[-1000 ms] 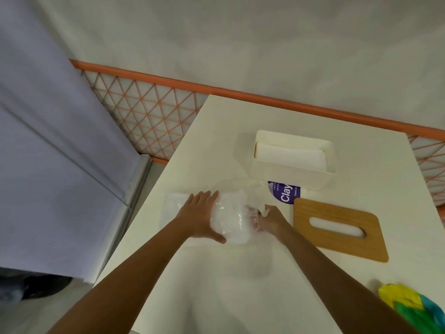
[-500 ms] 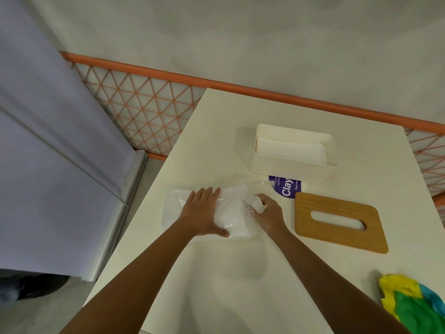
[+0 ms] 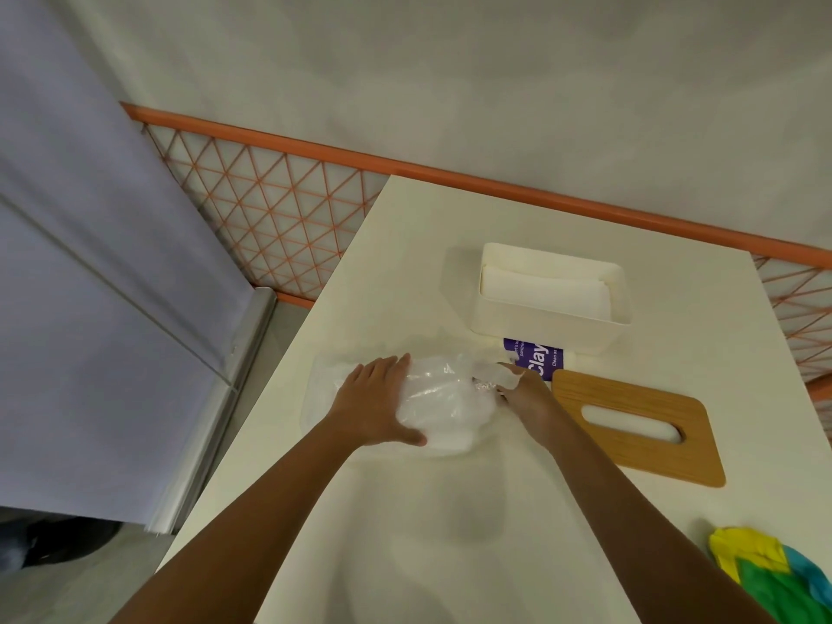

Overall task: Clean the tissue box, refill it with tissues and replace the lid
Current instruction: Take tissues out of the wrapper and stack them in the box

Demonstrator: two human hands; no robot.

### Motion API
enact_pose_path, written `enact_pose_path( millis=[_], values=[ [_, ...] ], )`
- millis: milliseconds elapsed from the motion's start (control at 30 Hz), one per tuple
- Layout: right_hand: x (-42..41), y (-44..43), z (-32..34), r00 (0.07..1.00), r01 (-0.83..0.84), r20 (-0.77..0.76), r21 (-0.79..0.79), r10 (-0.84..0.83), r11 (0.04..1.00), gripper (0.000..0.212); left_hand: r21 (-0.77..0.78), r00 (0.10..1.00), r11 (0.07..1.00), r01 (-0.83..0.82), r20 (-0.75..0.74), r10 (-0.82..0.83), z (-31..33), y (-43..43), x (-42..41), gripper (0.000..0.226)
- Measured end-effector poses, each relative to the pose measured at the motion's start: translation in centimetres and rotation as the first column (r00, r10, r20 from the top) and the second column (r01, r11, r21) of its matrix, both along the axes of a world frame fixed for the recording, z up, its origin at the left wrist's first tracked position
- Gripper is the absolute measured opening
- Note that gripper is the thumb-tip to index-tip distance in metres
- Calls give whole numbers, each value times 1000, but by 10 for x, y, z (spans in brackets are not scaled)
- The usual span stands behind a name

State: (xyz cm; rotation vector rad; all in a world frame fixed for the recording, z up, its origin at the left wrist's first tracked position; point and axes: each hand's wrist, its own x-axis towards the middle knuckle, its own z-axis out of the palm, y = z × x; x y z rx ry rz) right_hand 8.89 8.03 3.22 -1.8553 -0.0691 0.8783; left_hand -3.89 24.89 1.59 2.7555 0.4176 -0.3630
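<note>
A pale grey-lilac panel (image 3: 90,308) fills the left side, and beyond it an orange lattice fence (image 3: 279,218) runs along the foot of a plain whitish wall (image 3: 450,83). A cream rectangular table (image 3: 450,533) reaches from the near edge to that fence.

Toward the far side of the table stands the white rectangular plastic tissue box (image 3: 547,328), upright and open at the top, with a folded stack of white tissues (image 3: 544,290) lying inside it. Near its front right corner the light-brown wooden lid with an oval slot (image 3: 599,391) lies flat on the table, apart from the box.

To the left of the lid lies a clear crinkled plastic wrapper (image 3: 441,398), under both hands. A yellow, green and blue cloth (image 3: 774,574) is bunched at the table's near right corner, well apart from the rest.

The left hand (image 3: 373,398) lies flat on the wrapper's left part, fingers straight and close together, thumb spread along the near side. The right hand (image 3: 526,394) has its fingers curled, gripping the wrapper's twisted right end.

A purple label with white lettering (image 3: 533,358) shows just in front of the box, beside the right hand; whether it belongs to the wrapper I cannot tell.
</note>
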Motion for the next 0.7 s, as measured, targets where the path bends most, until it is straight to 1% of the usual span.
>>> enact_pose_path(
  millis=[67, 100, 167, 200, 267, 333, 400, 433, 467, 533, 600, 700],
  values=[
    [7, -6, -6, 994, 54, -91, 12, -53, 998, 28, -17, 1000, 1000, -11, 4, 11, 0, 0, -2, 117],
    [9, -8, -11, 989, 77, -129, -6, -77, 997, 29, -20, 1000, 1000, -15, 7, 15, 0, -1, -3, 116],
    [9, -13, -21, 973, 125, -188, -43, -131, 991, 19, -16, 1000, 1000, -19, 17, 20, -1, -2, -3, 116],
    [8, -14, -22, 968, 138, -203, -50, -146, 989, 17, -12, 1000, 1000, -21, 23, 21, -1, -2, -3, 116],
    [8, -13, -27, 970, 140, -198, -32, -143, 990, 22, -12, 999, 1000, -26, 32, 27, -2, -3, -2, 116],
    [10, -11, -29, 969, 132, -210, -4, -130, 991, 36, -13, 999, 1000, -29, 32, 29, -3, -3, -2, 116],
    [11, -9, -33, 965, 168, -213, 60, -151, 984, 58, -5, 999, 1000, -26, 30, 26, -3, -3, -2, 116],
    [12, -8, -35, 949, 199, -270, 118, -161, 973, 60, -5, 999, 1000, -27, 28, 28, -2, -3, -2, 117],
    [11, -7, -30, 939, 224, -301, 173, -165, 959, 51, -10, 999, 999, -33, 24, 33, -2, -3, -2, 117],
    [9, -4, -21, 917, 220, -381, 237, -117, 946, 18, -17, 999, 999, -41, 12, 41, -1, -4, -2, 120],
    [8, -2, -14, 903, 180, -422, 214, -75, 960, 21, -16, 999, 999, -38, -2, 38, 0, -4, -1, 121],
    [11, -1, -21, 923, 69, -386, 172, 3, 983, 22, -12, 999, 999, -43, 0, 43, 0, -6, -1, 121]
  ],
)
